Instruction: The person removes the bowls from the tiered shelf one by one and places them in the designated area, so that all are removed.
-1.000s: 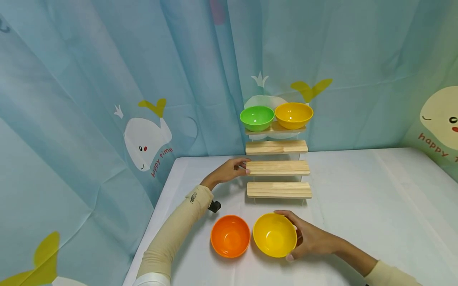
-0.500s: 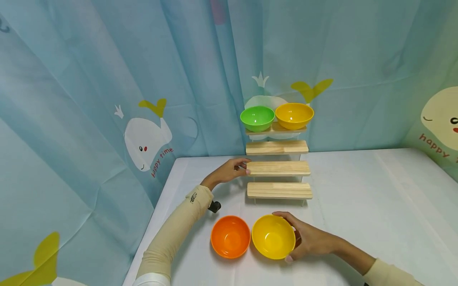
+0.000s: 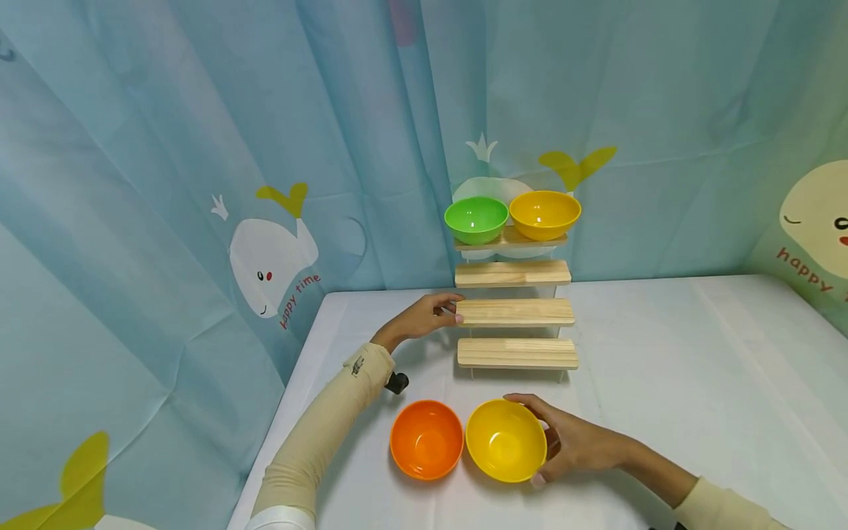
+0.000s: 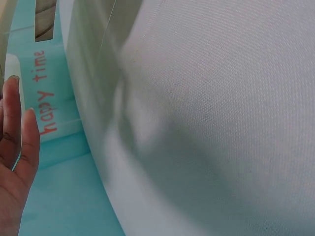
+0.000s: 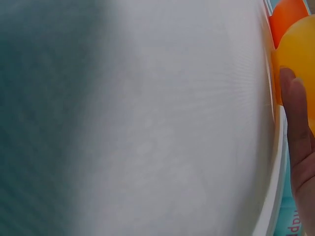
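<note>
"Bowls first: what sits in front of the wooden stand (image 3: 515, 312)?"

"A yellow bowl (image 3: 506, 442), its side clasped between the thumb and fingers of the right hand (image 3: 573, 440). An orange bowl (image 3: 427, 440) is just beside it, toward the stand's left, on the bench (image 3: 662, 368)."

"Any lettering nearby?"

"The left sleeve (image 3: 324, 427), left of the stand, bears a dark print too small to read."

"And the left hand (image 3: 424, 315)?"

"Apart from the right one, pinching the left end of the stand's second tier up."

"Farther off?"

"A green bowl (image 3: 476, 221) and an amber bowl (image 3: 545, 216) on the stand's top tier. Behind it, the curtain (image 3: 371, 110) reads 'happy time' in red to the stand's left; to its right, 'happy' is legible."
</note>
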`<state>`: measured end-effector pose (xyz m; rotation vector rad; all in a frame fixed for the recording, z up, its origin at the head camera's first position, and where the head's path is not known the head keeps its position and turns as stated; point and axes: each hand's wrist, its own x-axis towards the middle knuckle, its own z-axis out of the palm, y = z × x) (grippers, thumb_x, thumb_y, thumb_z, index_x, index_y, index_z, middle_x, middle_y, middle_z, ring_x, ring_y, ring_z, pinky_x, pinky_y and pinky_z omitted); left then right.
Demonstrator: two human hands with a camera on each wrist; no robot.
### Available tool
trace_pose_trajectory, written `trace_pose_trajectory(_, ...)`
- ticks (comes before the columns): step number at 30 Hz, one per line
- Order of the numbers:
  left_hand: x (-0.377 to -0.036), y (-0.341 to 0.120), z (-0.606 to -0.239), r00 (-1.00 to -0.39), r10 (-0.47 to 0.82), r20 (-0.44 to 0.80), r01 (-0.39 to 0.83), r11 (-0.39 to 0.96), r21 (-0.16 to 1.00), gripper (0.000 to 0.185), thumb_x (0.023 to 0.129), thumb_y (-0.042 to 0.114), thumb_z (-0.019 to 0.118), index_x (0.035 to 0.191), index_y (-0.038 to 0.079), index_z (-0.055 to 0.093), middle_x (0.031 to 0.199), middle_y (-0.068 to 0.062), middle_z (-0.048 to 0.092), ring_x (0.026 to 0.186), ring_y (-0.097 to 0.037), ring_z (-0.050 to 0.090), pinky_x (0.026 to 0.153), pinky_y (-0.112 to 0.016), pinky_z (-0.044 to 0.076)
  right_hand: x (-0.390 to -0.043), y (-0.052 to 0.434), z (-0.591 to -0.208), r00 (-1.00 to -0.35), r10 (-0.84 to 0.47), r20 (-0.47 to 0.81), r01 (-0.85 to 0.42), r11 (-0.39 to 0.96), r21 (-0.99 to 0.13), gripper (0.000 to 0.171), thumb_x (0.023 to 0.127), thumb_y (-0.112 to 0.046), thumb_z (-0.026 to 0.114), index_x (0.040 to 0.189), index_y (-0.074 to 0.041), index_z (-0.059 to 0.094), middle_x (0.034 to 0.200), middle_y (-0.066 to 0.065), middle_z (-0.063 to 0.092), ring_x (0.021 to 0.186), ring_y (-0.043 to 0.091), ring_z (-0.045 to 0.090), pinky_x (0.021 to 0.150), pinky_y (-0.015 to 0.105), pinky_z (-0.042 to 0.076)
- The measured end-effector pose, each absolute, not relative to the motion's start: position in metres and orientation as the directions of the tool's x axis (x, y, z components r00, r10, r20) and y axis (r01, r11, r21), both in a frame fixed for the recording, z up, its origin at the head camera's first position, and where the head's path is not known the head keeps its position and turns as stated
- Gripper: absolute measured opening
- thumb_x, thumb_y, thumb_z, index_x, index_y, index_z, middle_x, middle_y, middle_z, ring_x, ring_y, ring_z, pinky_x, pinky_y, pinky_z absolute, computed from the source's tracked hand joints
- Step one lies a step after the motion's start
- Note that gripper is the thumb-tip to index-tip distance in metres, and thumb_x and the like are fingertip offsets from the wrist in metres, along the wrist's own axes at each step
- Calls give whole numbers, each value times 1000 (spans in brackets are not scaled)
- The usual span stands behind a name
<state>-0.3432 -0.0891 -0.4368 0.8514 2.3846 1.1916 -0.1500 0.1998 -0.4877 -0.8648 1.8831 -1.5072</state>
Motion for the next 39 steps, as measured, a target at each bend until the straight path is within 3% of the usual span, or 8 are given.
trace_pose_trajectory(12,-343,-88,-437,-762,646,-45,346,465,815,50,91,34,64,137,19,50,128,-4,53,109,-16,54,87,-31,46,-149,202,-489,-617,-786,-39,-125,146,-981,97,76,-8,78,149,-22,17,142,13,34,100,31,62,79,40,54)
trace_pose_trajectory(28,-343,-86,-435,-754,656,-25,375,461,804,52,93,30,62,139,12,48,125,-4,55,112,-14,52,88,-30,45,-149,204,-488,-622,-782,-52,-127,166,-978,99,77,-8,77,151,-20,13,143,17,32,98,30,62,78,39,54)
trace_pose_trajectory(33,-343,-88,-435,-751,659,-27,373,457,808,54,93,31,62,140,10,46,126,-5,54,112,-15,52,87,-31,45,-149,207,-484,-644,-761,-80,-134,215,-967,104,77,-10,78,152,-20,8,148,27,20,97,26,63,80,35,53)
trace_pose_trajectory(39,-343,-89,-437,-749,662,-27,373,455,809,56,93,33,62,141,9,46,128,-5,53,113,-16,52,88,-32,45,-151,215,-476,-671,-739,-59,-157,219,-963,101,77,-10,78,152,-23,11,147,25,22,87,29,65,75,36,54)
